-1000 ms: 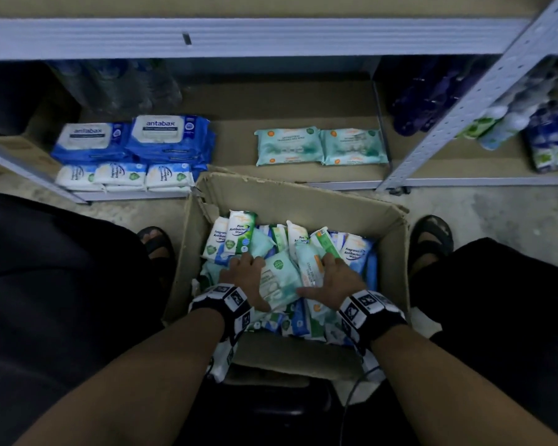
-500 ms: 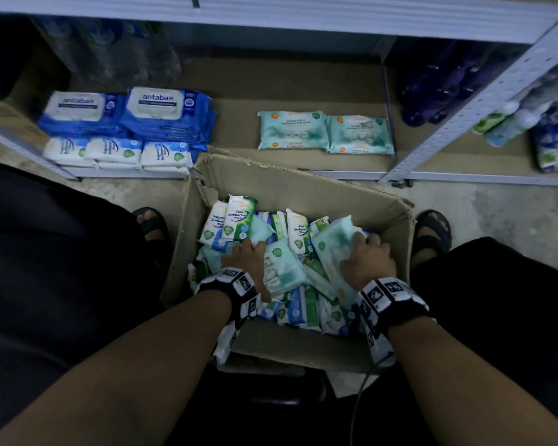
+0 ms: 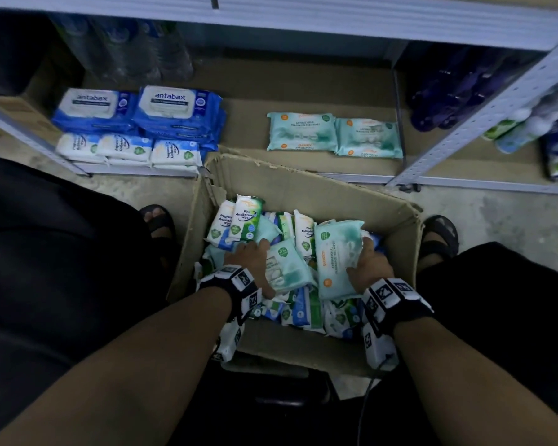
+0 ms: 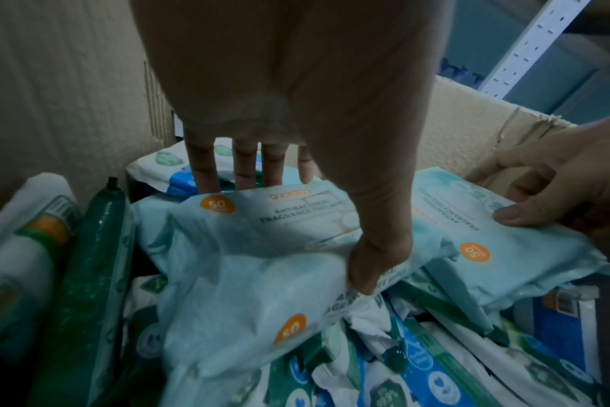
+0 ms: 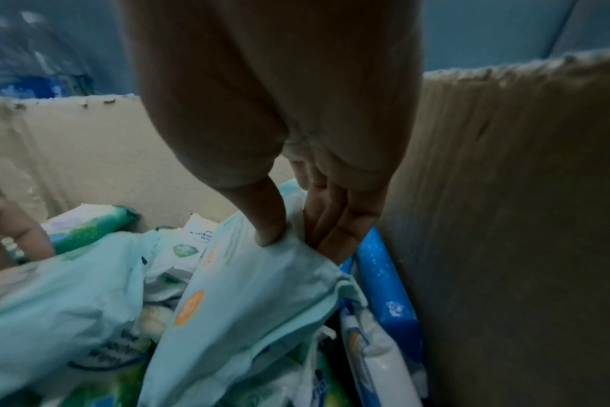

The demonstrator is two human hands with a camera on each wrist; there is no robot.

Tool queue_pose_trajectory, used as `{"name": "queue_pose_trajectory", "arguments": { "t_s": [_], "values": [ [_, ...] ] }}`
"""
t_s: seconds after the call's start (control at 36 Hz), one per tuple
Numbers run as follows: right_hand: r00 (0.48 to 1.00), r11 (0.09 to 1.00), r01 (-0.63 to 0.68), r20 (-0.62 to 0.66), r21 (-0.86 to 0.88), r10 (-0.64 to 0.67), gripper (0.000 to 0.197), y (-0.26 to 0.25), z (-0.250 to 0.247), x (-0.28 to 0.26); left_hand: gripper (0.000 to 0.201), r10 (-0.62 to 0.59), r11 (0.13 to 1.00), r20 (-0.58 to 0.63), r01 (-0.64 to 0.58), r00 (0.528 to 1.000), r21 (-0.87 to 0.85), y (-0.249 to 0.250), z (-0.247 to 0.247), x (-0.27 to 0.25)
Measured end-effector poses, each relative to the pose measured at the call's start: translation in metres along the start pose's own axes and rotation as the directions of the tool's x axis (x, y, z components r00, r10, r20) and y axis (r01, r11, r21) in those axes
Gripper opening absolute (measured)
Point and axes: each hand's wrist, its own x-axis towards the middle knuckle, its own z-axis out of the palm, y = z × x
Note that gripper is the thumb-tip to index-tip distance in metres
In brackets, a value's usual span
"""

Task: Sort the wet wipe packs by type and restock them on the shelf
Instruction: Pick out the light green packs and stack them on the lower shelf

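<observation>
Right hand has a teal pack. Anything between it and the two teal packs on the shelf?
Only the far wall of the cardboard box lies between; the right hand must lift the teal pack over it. Beyond, bare shelf board surrounds the teal packs on the shelf; nothing visible blocks.
</observation>
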Motion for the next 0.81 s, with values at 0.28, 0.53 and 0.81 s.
{"name": "queue_pose_trajectory", "arguments": {
  "t_s": [0.28, 0.53, 0.81],
  "values": [
    [0.996, 0.996, 0.087, -0.030, 0.000, -0.087, 0.053, -0.004, -0.025, 0.000, 0.097, -0.028, 0.999, -0.099, 0.026, 0.995, -0.018, -0.003, -0.019, -0.001],
    [0.999, 0.997, -0.010, -0.036, 0.079, 0.013, 0.039, -0.008, -0.011, -0.008, 0.097, -0.138, 0.990, -0.196, 0.127, 0.971, -0.067, -0.009, -0.023, -0.001],
    [0.979, 0.903, 0.200, 0.048, -0.381, -0.196, 0.047, -0.013, -0.007, -0.008, 0.100, -0.143, 0.989, -0.130, 0.146, 0.981, 0.012, -0.019, -0.018, 0.001]
  ]
}}
